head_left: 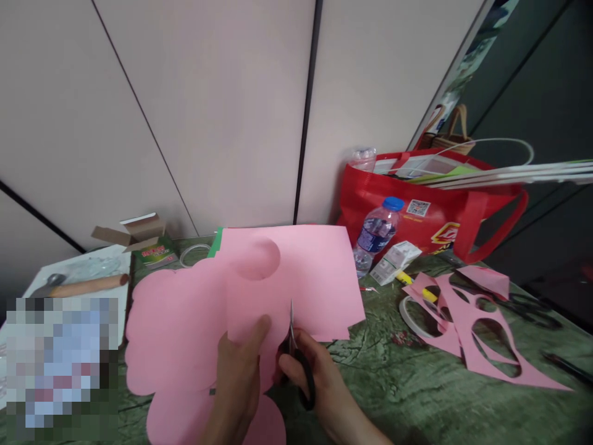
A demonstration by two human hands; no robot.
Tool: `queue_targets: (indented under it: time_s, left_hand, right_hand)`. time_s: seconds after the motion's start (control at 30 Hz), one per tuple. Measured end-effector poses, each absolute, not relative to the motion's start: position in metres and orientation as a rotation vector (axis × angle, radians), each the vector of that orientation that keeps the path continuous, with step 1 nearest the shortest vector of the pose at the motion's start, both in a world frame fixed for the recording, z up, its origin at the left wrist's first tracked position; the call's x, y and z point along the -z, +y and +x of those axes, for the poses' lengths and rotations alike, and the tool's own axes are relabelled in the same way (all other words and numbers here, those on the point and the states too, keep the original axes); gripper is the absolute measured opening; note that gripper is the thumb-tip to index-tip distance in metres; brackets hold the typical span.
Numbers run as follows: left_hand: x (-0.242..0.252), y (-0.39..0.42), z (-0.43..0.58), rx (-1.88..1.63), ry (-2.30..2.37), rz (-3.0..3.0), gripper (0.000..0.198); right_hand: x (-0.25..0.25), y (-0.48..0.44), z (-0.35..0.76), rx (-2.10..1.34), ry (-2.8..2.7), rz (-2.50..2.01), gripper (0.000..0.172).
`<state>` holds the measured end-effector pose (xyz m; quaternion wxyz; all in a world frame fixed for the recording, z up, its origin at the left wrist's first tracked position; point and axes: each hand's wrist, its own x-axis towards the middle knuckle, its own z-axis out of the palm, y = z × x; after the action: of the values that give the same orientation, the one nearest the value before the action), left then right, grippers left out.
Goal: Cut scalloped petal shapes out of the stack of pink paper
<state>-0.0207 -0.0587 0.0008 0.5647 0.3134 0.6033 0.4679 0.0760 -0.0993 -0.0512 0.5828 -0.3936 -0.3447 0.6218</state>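
A sheet of pink paper [315, 266] is held up over the table, with a rounded shape showing near its upper left. My left hand [241, 371] grips its lower edge, thumb on the near face. Black-handled scissors [303, 377] are in my right hand [315, 371], fingers through the loops. Their blades point upward at the sheet's lower edge; whether they are fully closed I cannot make out. Beneath and to the left lies a larger pink scalloped cutout [176, 321], partly covered by the sheet and my left hand.
Right of the sheet are a water bottle [377, 232], a small white carton [396, 262], a red bag [417, 191], a tape roll [412, 321] and pink offcuts [467, 327]. An open green box [152, 247] and a wooden-handled hammer [88, 286] lie left. Pale panels [208, 111] rise behind.
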Motion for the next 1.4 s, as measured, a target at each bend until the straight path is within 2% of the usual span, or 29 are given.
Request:
queue_targets:
  time_s: [0.2, 0.5, 0.9, 1.07, 1.4]
  left_hand:
    - [0.006, -0.062, -0.018, -1.143, 1.372, 0.679, 0.004]
    - [0.011, -0.06, -0.023, -1.086, 1.389, 0.687, 0.002]
    - [-0.009, -0.058, -0.014, -1.138, 1.418, 0.642, 0.004]
    - [-0.005, -0.057, -0.017, -1.119, 1.443, 0.691, 0.011]
    - [-0.002, -0.057, -0.02, -1.108, 1.438, 0.693, 0.008]
  right_hand:
    - [0.059, -0.098, 0.078, -1.471, -0.719, -0.874, 0.024]
    - [0.051, -0.096, 0.088, -1.514, -0.805, -0.919, 0.023]
    - [0.054, -0.093, 0.091, -1.536, -0.826, -0.917, 0.023]
    - [0.054, -0.092, 0.093, -1.532, -0.846, -0.914, 0.022]
    - [0.054, -0.091, 0.094, -1.514, -0.879, -0.917, 0.022]
